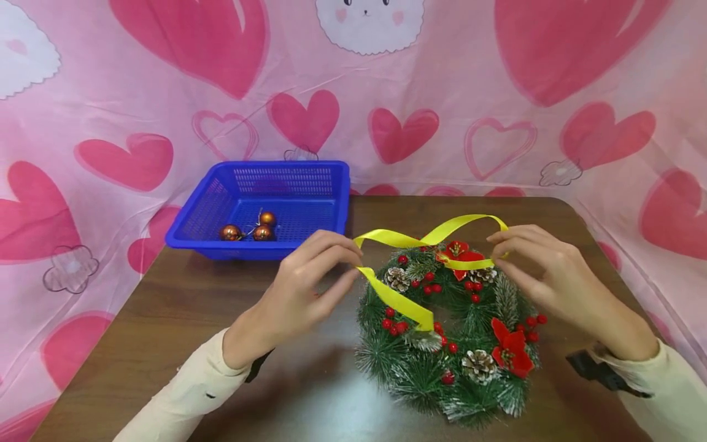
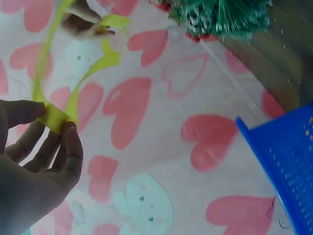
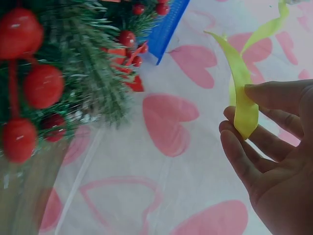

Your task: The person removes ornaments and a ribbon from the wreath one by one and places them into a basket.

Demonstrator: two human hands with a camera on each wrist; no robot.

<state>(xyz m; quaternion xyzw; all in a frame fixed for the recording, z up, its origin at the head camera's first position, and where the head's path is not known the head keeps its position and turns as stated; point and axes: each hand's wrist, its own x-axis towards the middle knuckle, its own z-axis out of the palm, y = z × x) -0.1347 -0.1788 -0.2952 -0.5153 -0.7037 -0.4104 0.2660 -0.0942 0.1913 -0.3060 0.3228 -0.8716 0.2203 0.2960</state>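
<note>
A shiny yellow ribbon (image 1: 393,237) spans between both hands above a green Christmas wreath (image 1: 409,368). My left hand (image 1: 309,282) pinches one loop of it, thumb against fingers, with a loose end hanging over the wreath's left side. On the other side my right hand (image 1: 552,270) pinches a second loop, and a short end points inward from it. In the left wrist view the ribbon (image 2: 55,117) is folded between thumb and fingertips; the right wrist view shows the ribbon (image 3: 246,115) bent under the thumb. Red flowers (image 1: 512,348), berries and pine cones (image 1: 479,366) decorate the wreath.
A blue plastic basket (image 1: 256,245) stands at the back left of the brown table (image 1: 182,319). Three copper-coloured baubles (image 1: 264,232) lie inside it. Behind the table hangs a pink cloth (image 1: 353,80) printed with hearts.
</note>
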